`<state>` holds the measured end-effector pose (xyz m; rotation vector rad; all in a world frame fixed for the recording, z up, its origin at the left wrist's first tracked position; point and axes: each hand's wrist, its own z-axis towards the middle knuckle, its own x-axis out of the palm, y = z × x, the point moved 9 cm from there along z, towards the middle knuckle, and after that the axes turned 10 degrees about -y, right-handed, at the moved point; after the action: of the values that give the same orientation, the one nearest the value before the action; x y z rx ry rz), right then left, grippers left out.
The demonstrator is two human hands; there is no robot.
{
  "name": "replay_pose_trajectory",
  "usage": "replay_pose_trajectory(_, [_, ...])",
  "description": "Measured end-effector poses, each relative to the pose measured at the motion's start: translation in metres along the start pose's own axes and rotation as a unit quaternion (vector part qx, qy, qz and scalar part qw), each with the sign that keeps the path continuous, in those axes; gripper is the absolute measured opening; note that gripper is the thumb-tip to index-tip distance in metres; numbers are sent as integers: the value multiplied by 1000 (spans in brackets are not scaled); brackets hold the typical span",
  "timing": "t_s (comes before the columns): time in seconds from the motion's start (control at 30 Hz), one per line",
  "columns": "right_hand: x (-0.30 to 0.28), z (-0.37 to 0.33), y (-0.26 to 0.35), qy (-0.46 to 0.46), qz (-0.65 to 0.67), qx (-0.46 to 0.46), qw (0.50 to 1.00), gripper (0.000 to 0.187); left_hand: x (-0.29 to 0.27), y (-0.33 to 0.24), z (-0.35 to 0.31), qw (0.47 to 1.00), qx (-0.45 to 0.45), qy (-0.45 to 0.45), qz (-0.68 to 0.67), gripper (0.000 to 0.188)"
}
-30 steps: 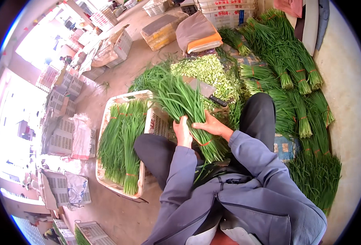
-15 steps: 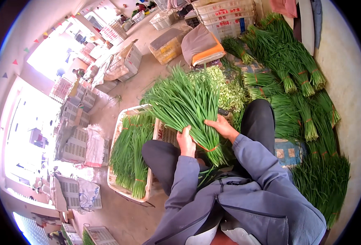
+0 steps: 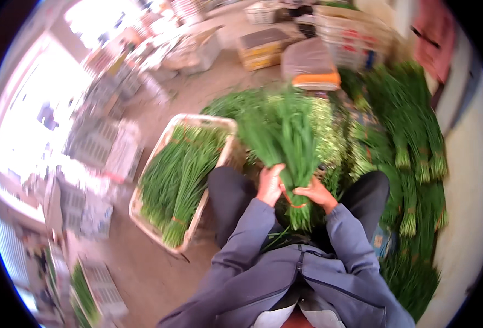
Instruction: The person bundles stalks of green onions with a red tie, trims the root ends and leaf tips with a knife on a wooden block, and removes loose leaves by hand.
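Chive bundle (image 3: pixel 285 153) stood clamped between your left hand (image 3: pixel 270 185) and right hand (image 3: pixel 313 192); loosened grip near orange band (image 3: pixel 295 204) risked stalks spilling.

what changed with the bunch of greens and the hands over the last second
The bunch of greens swung up from lying slanted over the crate to standing nearly upright between the knees. The left hand and right hand kept their grip near its base, where an orange band now shows. The greens in the crate and the bundles on the floor stayed put.
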<state>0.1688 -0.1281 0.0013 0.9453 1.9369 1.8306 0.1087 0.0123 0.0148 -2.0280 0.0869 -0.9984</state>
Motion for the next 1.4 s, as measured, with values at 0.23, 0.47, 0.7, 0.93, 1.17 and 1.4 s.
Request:
replay_pose_trajectory(0.23, [-39, 14, 11, -15, 173, 35, 984, 65, 67, -51, -13, 979, 74, 119, 151, 57])
replay_pose_trajectory(0.47, [-22, 57, 30, -91, 249, 64, 962, 69, 37, -113, -43, 931, 151, 191, 271, 90])
replay_pose_trajectory(0.7, [247, 98, 107, 93, 343, 36, 934, 70, -29, -295, -87, 778, 71, 81, 619, 110])
replay_pose_trajectory(0.93, [439, 83, 66, 267, 149, 78, 949, 66, -190, -413, -93, 745, 139, 19, 652, 95])
replay_pose_trajectory(1.17, [336, 39, 27, 354, 25, 150, 923, 90, -455, -303, -103, 654, 24, -147, 742, 104])
replay_pose_trajectory(1.4, [106, -10, 73, 137, 101, 80, 982, 89, -440, -318, -81, 690, 167, -107, 696, 88])
